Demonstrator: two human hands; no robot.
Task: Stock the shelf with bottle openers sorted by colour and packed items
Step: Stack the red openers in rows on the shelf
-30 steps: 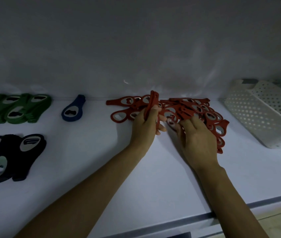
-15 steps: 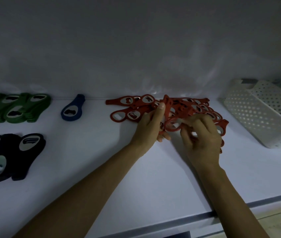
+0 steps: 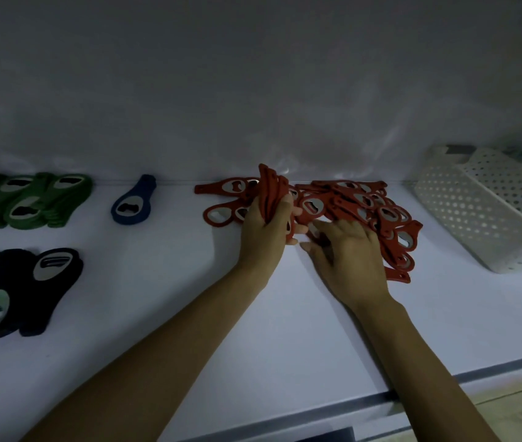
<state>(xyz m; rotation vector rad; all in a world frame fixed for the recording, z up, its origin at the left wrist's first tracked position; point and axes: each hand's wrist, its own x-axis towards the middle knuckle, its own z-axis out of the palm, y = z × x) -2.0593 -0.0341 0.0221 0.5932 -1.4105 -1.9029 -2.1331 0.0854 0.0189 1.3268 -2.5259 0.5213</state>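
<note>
A loose heap of red bottle openers (image 3: 368,205) lies on the white shelf (image 3: 189,298) at the back middle. My left hand (image 3: 266,231) grips an upright stack of red openers (image 3: 271,189) standing on edge at the heap's left side. Two more red openers (image 3: 224,202) lie flat just left of that stack. My right hand (image 3: 349,253) rests on the near edge of the heap, its fingers spread over the openers there; what its fingertips touch is hidden.
Green openers (image 3: 30,199) are grouped at the back left, a single blue opener (image 3: 134,200) beside them, black openers (image 3: 8,288) at the near left. A white perforated basket (image 3: 489,218) lies at the right. The shelf's front edge (image 3: 317,416) runs below my arms.
My left hand's stack has grown and stands upright again. My right hand, which had lifted an opener towards the stack, has dropped back flat onto the heap's near edge.
</note>
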